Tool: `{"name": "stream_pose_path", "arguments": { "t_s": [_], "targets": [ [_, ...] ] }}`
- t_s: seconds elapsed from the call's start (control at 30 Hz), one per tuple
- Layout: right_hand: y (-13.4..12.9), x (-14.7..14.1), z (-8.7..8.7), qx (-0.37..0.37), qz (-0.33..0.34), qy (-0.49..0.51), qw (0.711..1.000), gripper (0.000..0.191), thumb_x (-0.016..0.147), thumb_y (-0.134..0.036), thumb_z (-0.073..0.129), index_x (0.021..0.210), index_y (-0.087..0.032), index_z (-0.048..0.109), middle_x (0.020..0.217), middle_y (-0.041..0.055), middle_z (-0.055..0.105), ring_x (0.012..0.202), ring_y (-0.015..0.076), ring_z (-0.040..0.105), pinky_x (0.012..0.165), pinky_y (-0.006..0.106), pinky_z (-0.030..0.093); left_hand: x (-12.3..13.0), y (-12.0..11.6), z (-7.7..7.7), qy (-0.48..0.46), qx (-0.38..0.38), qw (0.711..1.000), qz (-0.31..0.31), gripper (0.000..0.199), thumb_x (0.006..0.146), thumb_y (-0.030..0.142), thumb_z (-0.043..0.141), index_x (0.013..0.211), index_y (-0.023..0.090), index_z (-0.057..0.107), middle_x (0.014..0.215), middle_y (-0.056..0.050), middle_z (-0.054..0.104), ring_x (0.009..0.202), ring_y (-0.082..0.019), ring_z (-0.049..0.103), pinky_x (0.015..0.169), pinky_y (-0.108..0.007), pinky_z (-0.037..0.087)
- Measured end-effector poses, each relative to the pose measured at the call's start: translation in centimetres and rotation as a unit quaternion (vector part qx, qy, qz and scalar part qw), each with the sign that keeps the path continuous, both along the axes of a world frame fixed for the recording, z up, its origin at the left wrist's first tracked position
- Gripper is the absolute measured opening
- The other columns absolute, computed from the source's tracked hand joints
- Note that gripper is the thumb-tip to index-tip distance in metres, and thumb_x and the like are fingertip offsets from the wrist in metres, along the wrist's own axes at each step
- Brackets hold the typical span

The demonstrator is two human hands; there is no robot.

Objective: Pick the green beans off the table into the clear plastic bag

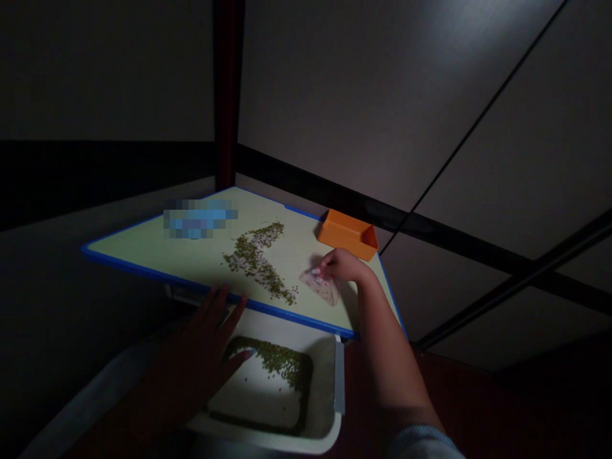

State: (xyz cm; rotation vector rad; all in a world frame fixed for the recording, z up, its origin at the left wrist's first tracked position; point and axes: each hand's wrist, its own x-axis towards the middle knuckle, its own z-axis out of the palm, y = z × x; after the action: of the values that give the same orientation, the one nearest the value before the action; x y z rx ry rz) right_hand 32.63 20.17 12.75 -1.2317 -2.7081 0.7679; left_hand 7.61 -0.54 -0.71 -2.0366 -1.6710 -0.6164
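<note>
My right hand (337,264) pinches a thin, pinkish translucent piece (325,288) at the right part of the pale, blue-edged table (191,258). Small green-brown bits (255,258) lie scattered over the middle of the tabletop, left of that hand. My left hand (215,325) has its fingers spread at the front edge of the table, above a white bin (327,382), and holds nothing visible. More green bits (284,363) lie inside the bin, mostly along its far and right sides.
An orange open tray (348,234) sits at the table's back right corner. A blurred blue item (199,218) is at the back left. Panelled walls (382,115) and a dark red post (226,95) stand behind the table.
</note>
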Motion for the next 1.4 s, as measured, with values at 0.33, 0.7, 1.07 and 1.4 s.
{"name": "stream_pose_path", "arguments": {
  "t_s": [0.33,0.7,1.07,1.4],
  "targets": [
    [-0.7,-0.8,-0.3,-0.204,0.121,0.019,0.971,0.023,0.075,-0.034,0.073,0.069,-0.011,0.072,0.052,-0.0035,0.057,0.051,0.0076,0.046,0.057,0.021,0.036,0.0,-0.3,0.2,-0.022,-0.021,1.000,0.007,0.078,0.086,0.068,0.038,0.147,0.018,0.039,0.156,-0.020,0.034,0.142,-0.039,0.034,0.098,-0.051,0.048],
    [-1.0,-2.0,-1.1,-0.174,0.120,0.058,0.976,0.023,0.076,-0.031,0.072,0.064,-0.012,0.067,0.054,-0.0032,0.059,0.052,0.0079,0.047,0.059,0.022,0.036,-0.1,-0.1,0.0,-0.006,-0.009,1.000,0.002,0.077,0.087,0.066,0.038,0.146,0.017,0.040,0.154,-0.021,0.036,0.142,-0.040,0.035,0.099,-0.051,0.047],
    [-0.4,0.0,0.4,-0.081,0.051,0.033,0.995,0.023,0.079,-0.031,0.065,0.067,-0.012,0.070,0.051,-0.0037,0.054,0.051,0.0077,0.041,0.056,0.023,0.031,0.0,-0.3,0.4,-0.015,-0.024,1.000,0.002,0.074,0.088,0.063,0.039,0.146,0.016,0.040,0.154,-0.022,0.036,0.141,-0.041,0.035,0.097,-0.052,0.048],
    [-0.4,0.0,0.3,-0.160,0.102,-0.014,0.982,0.026,0.076,-0.038,0.068,0.069,-0.013,0.071,0.052,-0.0033,0.057,0.051,0.0079,0.045,0.057,0.023,0.033,-0.1,-0.2,0.2,-0.010,-0.003,1.000,0.000,0.079,0.086,0.067,0.039,0.146,0.015,0.040,0.154,-0.021,0.037,0.140,-0.040,0.037,0.099,-0.049,0.046]
  ]
}}
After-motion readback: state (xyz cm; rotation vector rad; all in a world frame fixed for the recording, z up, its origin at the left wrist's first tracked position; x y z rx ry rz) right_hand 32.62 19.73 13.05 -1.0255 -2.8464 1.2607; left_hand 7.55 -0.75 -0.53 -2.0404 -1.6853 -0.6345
